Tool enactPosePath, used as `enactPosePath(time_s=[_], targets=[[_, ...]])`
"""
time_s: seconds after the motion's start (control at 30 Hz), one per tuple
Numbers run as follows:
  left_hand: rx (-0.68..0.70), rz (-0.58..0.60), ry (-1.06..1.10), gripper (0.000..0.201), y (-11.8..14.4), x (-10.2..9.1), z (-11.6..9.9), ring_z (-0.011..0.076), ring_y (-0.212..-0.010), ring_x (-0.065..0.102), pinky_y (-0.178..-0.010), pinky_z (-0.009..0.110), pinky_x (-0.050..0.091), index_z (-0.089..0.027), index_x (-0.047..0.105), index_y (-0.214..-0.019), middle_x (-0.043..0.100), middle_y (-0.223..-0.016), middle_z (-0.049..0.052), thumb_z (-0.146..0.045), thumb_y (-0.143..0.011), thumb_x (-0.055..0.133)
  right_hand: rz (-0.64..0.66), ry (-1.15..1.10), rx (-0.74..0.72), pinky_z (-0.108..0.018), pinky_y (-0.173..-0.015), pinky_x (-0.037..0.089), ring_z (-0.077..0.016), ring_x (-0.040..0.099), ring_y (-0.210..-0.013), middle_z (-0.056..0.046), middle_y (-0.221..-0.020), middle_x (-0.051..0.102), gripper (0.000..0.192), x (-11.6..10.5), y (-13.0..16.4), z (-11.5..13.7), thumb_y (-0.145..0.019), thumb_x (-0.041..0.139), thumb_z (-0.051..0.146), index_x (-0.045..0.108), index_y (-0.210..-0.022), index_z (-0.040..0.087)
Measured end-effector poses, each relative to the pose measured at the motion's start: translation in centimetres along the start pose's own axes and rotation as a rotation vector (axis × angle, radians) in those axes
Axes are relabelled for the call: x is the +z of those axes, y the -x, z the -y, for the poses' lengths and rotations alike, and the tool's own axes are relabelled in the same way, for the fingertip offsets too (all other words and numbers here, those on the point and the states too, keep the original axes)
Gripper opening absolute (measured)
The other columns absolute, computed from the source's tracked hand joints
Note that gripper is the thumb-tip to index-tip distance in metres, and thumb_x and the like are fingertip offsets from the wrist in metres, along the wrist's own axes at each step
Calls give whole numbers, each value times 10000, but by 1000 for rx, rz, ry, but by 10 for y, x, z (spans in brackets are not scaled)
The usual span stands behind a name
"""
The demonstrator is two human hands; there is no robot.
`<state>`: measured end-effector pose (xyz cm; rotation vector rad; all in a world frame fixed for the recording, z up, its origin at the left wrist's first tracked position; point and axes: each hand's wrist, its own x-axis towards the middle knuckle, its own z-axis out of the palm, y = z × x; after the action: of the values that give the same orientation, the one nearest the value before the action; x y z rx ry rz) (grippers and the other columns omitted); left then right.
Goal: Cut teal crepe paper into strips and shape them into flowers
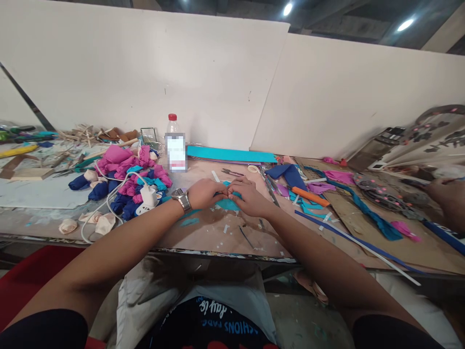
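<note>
hands: left hand (205, 193) and right hand (250, 198) meet, fingertips pinching the teal scrap (228, 202)
spot: just in front of the bottle (173, 140), on the bench (218, 232)
feel: looks light, floppy, probably tears easy; grab edges

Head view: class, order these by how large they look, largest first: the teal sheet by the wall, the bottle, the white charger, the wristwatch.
1. teal sheet
2. bottle
3. white charger
4. wristwatch
The charger and wristwatch look close in size, so their order is unsure.
</note>
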<state>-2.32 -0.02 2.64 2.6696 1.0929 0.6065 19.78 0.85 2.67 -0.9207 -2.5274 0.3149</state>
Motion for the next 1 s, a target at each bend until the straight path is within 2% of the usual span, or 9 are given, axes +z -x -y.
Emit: enactPosePath(time_s=[0.3,0.5,0.73,1.0], targets=[[-12,-44,87,221,0,2,5,163,-719,636,-671,267,358,-205,728,-938,736,-793,21,-367,-959,580,-67,-43,-48,-505,-1129,303,-266,608,-1079,-56,-979,733,300,-3,-1,-2,-983,519,459,685,-851,246],[-7,-17,160,250,0,2,8,140,-665,562,-644,266,331,-176,706,-876,691,-746,13,-355,-953,550,-64,-61,-69,-472,-1087,355,-253,616,-1030,-69,-973,722,374,-1,-1,-6,-1003,471,514,669,-863,230],[-27,18,308,297,0,-4,9,115,-612,455,-601,250,296,-154,704,-857,594,-645,-17,-389,-937,543,-43,-60,3,-432,-991,430,-258,622,-990,-91,-944,717,521,-1,-3,-12,-1030,351,567,695,-874,209],[-78,80,397,324,0,-6,7,102,-570,364,-569,255,268,-144,673,-784,465,-588,-37,-410,-918,547,-65,-102,-48,-437,-1046,416,-227,643,-932,-62,-919,724,356,-5,-3,-5,-991,491,484,662,-823,220]])
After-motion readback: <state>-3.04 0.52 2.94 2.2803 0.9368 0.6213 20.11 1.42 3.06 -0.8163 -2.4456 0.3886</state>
